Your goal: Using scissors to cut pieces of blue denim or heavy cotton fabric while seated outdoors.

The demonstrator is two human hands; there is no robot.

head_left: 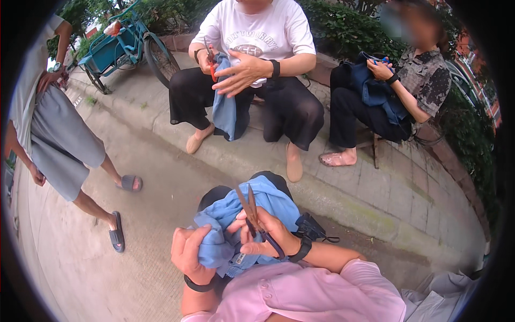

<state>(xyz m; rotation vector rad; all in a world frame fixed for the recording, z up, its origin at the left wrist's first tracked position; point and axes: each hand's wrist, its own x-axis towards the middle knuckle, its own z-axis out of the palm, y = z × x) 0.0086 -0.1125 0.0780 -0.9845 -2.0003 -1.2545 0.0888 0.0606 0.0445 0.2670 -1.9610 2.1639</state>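
Observation:
A light blue denim garment lies bunched across my lap. My left hand is closed on a gathered fold of it, at the garment's left side. In my right hand is a pair of scissors with dark handles; the blades point up and away from me and stand apart. Fingers of the right hand pass around the handles, close above the cloth. A small pale label shows on the garment between my hands. Whether the right fingertips also touch the cloth, I cannot tell.
Opposite me a seated person holds red-handled scissors and blue denim. Another seated person at right handles dark denim. Someone stands at left in grey slippers. A teal cargo tricycle is behind. A black device lies by my right wrist.

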